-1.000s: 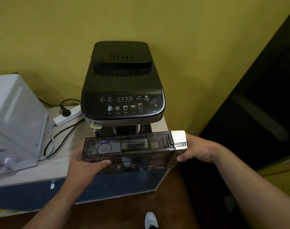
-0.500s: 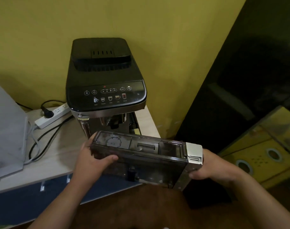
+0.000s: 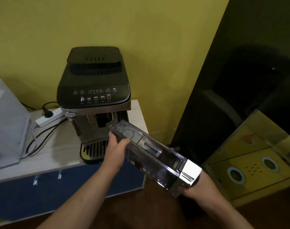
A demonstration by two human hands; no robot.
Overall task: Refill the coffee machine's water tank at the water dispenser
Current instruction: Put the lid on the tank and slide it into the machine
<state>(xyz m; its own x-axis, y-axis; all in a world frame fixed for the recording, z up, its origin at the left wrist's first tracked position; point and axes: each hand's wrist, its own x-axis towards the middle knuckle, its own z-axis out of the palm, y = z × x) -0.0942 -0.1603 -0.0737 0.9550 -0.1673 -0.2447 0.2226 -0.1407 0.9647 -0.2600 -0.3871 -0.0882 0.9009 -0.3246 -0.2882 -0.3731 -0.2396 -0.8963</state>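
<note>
Items logged from my remote head view:

1. Water tank: clear plastic with a chrome end cap. It is out of the machine and held in the air by both hands, in front of and to the right of the coffee machine, over the bench's front right corner. It lies slantwise, with the clear end toward the machine and the chrome end nearest me at lower right.
2. Left hand: grips the tank's clear end. The fingers are curled round the far edge and the thumb lies along the near side.
3. Right hand: grips the chrome end from beneath. Most of its fingers are hidden behind the tank, so I cannot tell how they are spread.
4. Coffee machine: black top, lit icon panel and steel front. It stands on the bench against the yellow wall.
5. Drip tray: slotted, at the machine's foot, just left of the left hand.
6. Bench: pale wood-grain top over a blue cabinet front.
7. Power strip: white, with one black plug in it. It lies left of the machine, and cables trail forward from it.
8. White appliance: at the left edge, partly cut off.
9. Dark panel: fills the right side.
10. Yellow box: has ringed round holes and sits low on the floor, beside the right hand.
</note>
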